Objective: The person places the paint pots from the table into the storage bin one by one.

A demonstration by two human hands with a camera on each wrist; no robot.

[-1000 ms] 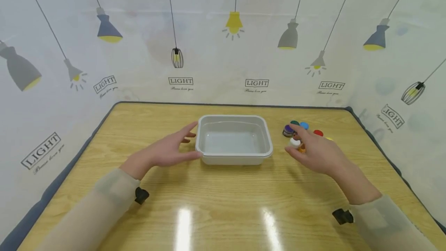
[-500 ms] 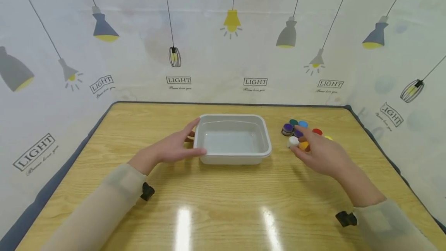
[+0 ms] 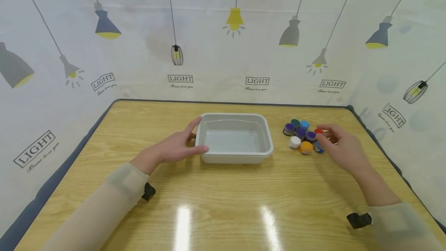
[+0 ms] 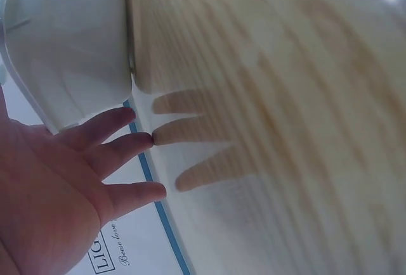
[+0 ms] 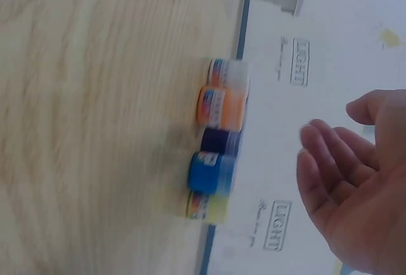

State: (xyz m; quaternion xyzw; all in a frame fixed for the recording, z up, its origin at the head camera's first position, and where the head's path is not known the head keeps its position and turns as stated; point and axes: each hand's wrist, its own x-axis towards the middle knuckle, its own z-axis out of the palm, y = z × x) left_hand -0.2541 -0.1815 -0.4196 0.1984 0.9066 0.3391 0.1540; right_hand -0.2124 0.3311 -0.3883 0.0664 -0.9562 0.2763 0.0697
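A white plastic tub [image 3: 232, 159] stands in the middle of the table. My left hand [image 3: 175, 147] is at its left end, thumb on the front corner of the rim and index finger at the back corner. In the left wrist view the other fingers [image 4: 136, 194] spread out straight beside the tub wall. To the right is a cluster of small paint jars: white [image 3: 294, 142], orange [image 3: 306, 148], blue [image 3: 319, 147], red [image 3: 318, 131], light blue [image 3: 304, 125], green [image 3: 295, 123] and several purple [image 3: 289, 129]. Above the cluster's right side, my right hand [image 3: 346, 151] holds nothing, fingers loosely bent.
A yellow jar [image 5: 207, 206] shows in the right wrist view, behind the blue one; my right hand hides it in the head view. The wooden table [image 3: 223, 193] ends at a dark edge against a wall cloth [image 3: 216, 49] printed with lamps.
My right hand has moved right across the jars, uncovering the purple, orange and blue ones. My left hand has come in to the tub, its thumb now over the rim.
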